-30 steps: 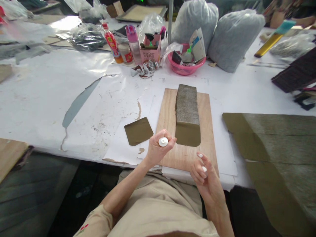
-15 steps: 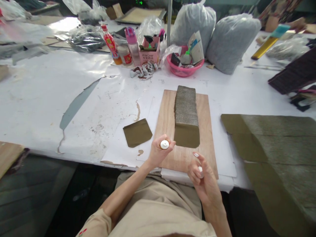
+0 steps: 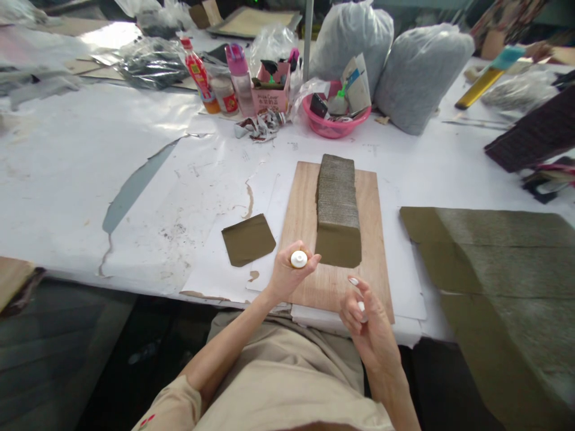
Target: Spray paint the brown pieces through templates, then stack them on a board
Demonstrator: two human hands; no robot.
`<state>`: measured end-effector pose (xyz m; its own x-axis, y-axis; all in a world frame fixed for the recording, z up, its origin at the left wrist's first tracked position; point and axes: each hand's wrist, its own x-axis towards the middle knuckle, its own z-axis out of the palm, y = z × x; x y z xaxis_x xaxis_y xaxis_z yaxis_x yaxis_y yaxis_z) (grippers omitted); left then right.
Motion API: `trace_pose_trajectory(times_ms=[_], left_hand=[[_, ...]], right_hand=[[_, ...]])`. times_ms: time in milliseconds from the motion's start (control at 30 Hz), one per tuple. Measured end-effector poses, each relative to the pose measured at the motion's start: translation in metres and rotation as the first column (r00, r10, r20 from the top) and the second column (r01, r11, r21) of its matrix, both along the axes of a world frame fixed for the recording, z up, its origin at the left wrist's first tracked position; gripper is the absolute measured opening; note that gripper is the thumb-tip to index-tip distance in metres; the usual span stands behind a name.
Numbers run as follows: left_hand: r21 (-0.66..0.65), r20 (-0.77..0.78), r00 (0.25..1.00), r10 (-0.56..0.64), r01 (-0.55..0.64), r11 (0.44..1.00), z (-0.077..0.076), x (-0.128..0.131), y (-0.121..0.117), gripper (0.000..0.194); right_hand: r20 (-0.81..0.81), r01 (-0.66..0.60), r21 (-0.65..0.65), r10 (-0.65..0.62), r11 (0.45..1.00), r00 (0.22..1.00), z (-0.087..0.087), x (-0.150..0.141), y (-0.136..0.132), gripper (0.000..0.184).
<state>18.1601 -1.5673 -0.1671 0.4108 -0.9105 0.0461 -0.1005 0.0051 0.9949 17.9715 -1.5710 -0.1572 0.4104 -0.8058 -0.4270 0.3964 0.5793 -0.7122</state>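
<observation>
My left hand (image 3: 285, 272) is wrapped round a small bottle whose round white top (image 3: 299, 258) points at me. Most of its body is hidden in the fist. Lower right, my right hand (image 3: 366, 314) has curled fingers with a small white piece (image 3: 362, 309) among them, possibly a cap. Its index finger is partly stretched out. Between and beyond the hands, a long overlapping row of olive-brown fabric pieces (image 3: 338, 200) lies on a wooden board (image 3: 372, 239). Left of the board is a separate olive-brown piece (image 3: 249, 240) with cut corners.
Larger olive-brown sheets (image 3: 476, 269) overlap at the right table edge. Behind stand a pink basin (image 3: 335, 127), a pink box (image 3: 272, 99), a drink bottle (image 3: 200, 78), a pink-lidded bottle (image 3: 240, 78) and two stuffed plastic bags (image 3: 424, 78). Another person's hand (image 3: 536, 52) shows far right.
The view has shifted slightly. Both hands keep nearly the same pose and place over the board, and the fabric pieces lie as before.
</observation>
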Motion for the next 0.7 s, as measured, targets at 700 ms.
trace_pose_trajectory(times_ms=[700], left_hand=[[-0.137,0.114,0.99,-0.08,0.095,0.986,-0.002,0.001,0.005,0.023]], right_hand=[[0.019,-0.029,-0.029,0.03,0.999,0.999,-0.005,0.001,-0.001,0.029]])
